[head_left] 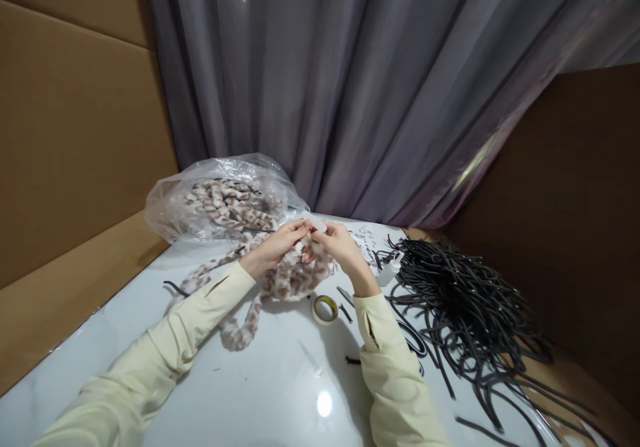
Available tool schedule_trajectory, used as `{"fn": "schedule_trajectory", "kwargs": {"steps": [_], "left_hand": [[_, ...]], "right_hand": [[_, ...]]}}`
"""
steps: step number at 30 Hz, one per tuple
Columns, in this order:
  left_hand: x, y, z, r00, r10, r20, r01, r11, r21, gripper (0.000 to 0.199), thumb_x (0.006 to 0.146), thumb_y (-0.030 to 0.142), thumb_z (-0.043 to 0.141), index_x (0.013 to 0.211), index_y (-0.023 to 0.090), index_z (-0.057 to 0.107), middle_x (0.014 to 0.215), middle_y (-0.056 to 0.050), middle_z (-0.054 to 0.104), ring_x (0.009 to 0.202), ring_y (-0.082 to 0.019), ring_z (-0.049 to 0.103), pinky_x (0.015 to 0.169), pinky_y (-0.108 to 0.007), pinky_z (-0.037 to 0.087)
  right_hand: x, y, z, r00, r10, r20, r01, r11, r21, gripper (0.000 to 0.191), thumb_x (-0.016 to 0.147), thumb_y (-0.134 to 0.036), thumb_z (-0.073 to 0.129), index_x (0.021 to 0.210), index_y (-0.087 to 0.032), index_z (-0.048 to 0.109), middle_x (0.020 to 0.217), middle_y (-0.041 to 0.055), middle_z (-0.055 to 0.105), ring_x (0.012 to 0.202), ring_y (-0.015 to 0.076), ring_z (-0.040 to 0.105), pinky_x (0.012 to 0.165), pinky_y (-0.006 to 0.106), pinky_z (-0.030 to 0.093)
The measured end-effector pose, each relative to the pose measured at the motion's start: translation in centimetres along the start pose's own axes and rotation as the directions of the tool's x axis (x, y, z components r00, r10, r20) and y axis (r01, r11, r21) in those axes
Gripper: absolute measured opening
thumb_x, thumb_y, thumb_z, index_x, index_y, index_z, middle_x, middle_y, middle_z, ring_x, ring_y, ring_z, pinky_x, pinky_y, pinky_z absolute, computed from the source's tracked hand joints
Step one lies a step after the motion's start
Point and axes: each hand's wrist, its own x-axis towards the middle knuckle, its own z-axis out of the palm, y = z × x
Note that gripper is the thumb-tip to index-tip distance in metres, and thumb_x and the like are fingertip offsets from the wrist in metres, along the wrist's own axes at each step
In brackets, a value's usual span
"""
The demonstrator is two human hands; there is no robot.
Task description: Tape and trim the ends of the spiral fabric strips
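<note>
My left hand (285,242) and my right hand (337,244) meet near the middle of the head view, fingers pinched close together. Between the fingertips is a small whitish translucent piece (315,221), its far end pointing up and left. Which hand grips it most firmly is hard to see. Directly beneath both hands lies a bundle of fluffy white-and-brown spotted cord (295,277), with one loop (240,334) curving toward me and another strand running left. Fluffy material also shows just under my right fingers.
A clear plastic bag (165,207) of spotted cords stands behind left. Tape (325,310), scissors (413,340) and a white bottle (390,270) lie near my right forearm. Black cords (465,294) heap at right. Cardboard walls (80,134) flank the white table (260,394).
</note>
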Motion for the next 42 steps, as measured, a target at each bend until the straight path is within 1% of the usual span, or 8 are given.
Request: {"fn": "schedule_trajectory", "kwargs": {"steps": [5,11,16,25,31,35,39,42], "left_hand": [[0.2,0.1,-0.7,0.998,-0.033,-0.048,0.029,0.997,-0.07,0.022,0.076,0.035,0.066,0.075,0.015,0.058,0.053,0.004,0.055,0.037,-0.007,0.048,0.039,-0.018,0.039],[0.1,0.7,-0.3,0.994,-0.068,-0.087,0.057,0.991,-0.122,0.014,0.076,0.025,0.066,0.076,0.012,0.06,0.064,0.001,0.061,0.054,-0.009,0.057,0.054,-0.018,0.047],[-0.1,1.3,-0.2,0.992,-0.076,-0.098,0.067,0.994,-0.09,0.016,0.079,0.023,0.063,0.068,0.011,0.06,0.06,0.001,0.058,0.053,-0.008,0.054,0.053,-0.017,0.042],[0.5,0.4,-0.3,0.983,0.075,-0.165,-0.076,0.997,0.002,0.017,0.078,0.027,0.064,0.072,0.011,0.063,0.064,0.0,0.06,0.058,-0.008,0.054,0.057,-0.016,0.041],[0.5,0.3,-0.3,0.967,0.131,-0.217,-0.122,0.991,0.055,0.022,0.079,0.034,0.062,0.072,0.013,0.061,0.066,-0.001,0.063,0.059,-0.01,0.057,0.059,-0.018,0.045],[0.3,0.7,-0.3,0.943,0.214,-0.253,-0.179,0.972,0.154,0.026,0.079,0.039,0.06,0.071,0.014,0.06,0.061,0.0,0.062,0.056,-0.012,0.058,0.055,-0.02,0.045],[0.2,0.7,-0.3,0.94,0.239,-0.245,-0.196,0.963,0.187,0.029,0.078,0.042,0.061,0.072,0.014,0.06,0.063,-0.001,0.063,0.057,-0.012,0.058,0.057,-0.02,0.046],[0.4,0.4,-0.5,0.938,0.263,-0.228,-0.218,0.954,0.204,0.031,0.077,0.045,0.061,0.072,0.014,0.061,0.067,-0.001,0.064,0.061,-0.011,0.058,0.06,-0.019,0.046]], "right_hand": [[-0.4,0.4,-1.6,0.995,-0.007,0.096,-0.002,0.995,0.098,0.008,0.067,-0.021,0.052,0.063,-0.016,0.058,0.055,-0.0009,0.058,0.051,0.0114,0.054,0.046,0.02,0.041],[-0.5,0.5,-2.4,0.977,-0.04,0.207,0.023,0.996,0.084,0.016,0.073,-0.029,0.055,0.075,-0.014,0.062,0.062,-0.0007,0.057,0.056,0.0106,0.051,0.052,0.021,0.042],[-0.1,0.8,-2.4,0.965,-0.225,0.137,0.256,0.923,-0.288,0.019,0.075,-0.026,0.047,0.067,-0.014,0.06,0.055,-0.0038,0.048,0.052,0.0087,0.039,0.049,0.019,0.031],[0.0,0.8,-2.7,0.964,-0.261,0.048,0.258,0.878,-0.404,0.015,0.07,-0.02,0.05,0.066,-0.014,0.063,0.058,-0.0012,0.056,0.057,0.0134,0.049,0.054,0.021,0.033],[-0.5,0.4,-3.3,0.976,-0.214,0.04,0.21,0.882,-0.421,0.017,0.07,-0.02,0.054,0.059,-0.012,0.064,0.051,-0.0013,0.055,0.05,0.0107,0.046,0.05,0.021,0.032],[-0.5,0.4,-3.1,0.984,-0.162,0.08,0.18,0.915,-0.36,0.02,0.075,-0.027,0.055,0.069,-0.012,0.066,0.057,0.0001,0.058,0.05,0.0106,0.048,0.045,0.02,0.037],[-0.4,0.5,-2.5,0.99,-0.035,0.136,0.044,0.997,-0.062,0.019,0.077,-0.026,0.055,0.087,-0.015,0.067,0.077,0.0041,0.064,0.066,0.0143,0.057,0.048,0.021,0.048],[-0.4,0.5,-2.3,0.991,0.041,0.124,-0.056,0.991,0.121,0.019,0.079,-0.023,0.054,0.091,-0.015,0.066,0.081,0.0052,0.063,0.073,0.0149,0.059,0.054,0.024,0.053]]}}
